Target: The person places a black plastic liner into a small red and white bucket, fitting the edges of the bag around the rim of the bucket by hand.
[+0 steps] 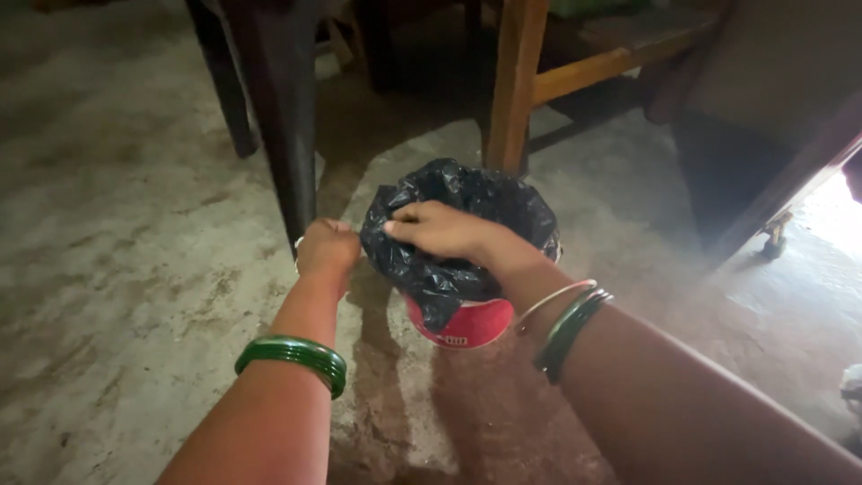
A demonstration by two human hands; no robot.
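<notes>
A small red bucket [467, 325] stands on the concrete floor, lined with a black plastic bag [476, 202] that drapes over its rim. My left hand [327, 249] is closed at the bag's left edge, pinching the plastic. My right hand [440, 231] lies across the near side of the bag, fingers gripping a fold of it. Green bangles ring both wrists, with a thin silver one on the right.
Dark furniture legs [283, 117] stand just left of the bucket. A wooden leg [514, 85] with a crossbar rises right behind it. A dark cabinet on a caster [774, 242] is at right, beside a bright doorway.
</notes>
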